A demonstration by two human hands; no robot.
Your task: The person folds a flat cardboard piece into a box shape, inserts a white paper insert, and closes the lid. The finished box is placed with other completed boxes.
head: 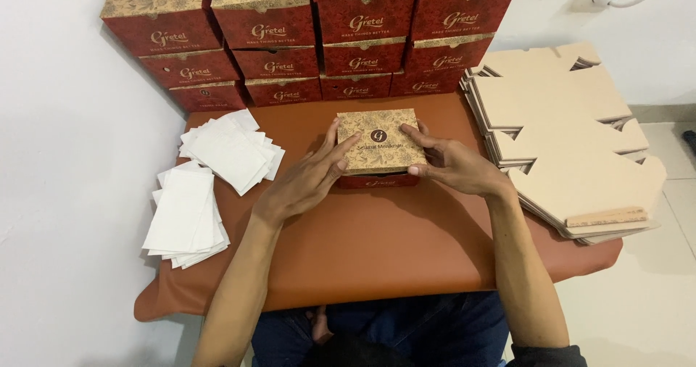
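Box: a small closed box (379,149) with a gold patterned lid and red sides is sitting mid-table on the brown tabletop (377,244).
Left hand (308,178): fingers spread, pressing flat against the box's left side and lid edge (not curled around it).
Right hand (453,165): fingers extended, bracing the right side.
Behind: stacked finished boxes (312,34).
Right: flat cardboard blanks (565,128).
Left: white paper sheets (210,186).

The brown tabletop (377,244) carries a closed box (378,149), stacked boxes (312,41), white papers (206,186) and flat cardboard blanks (573,142).
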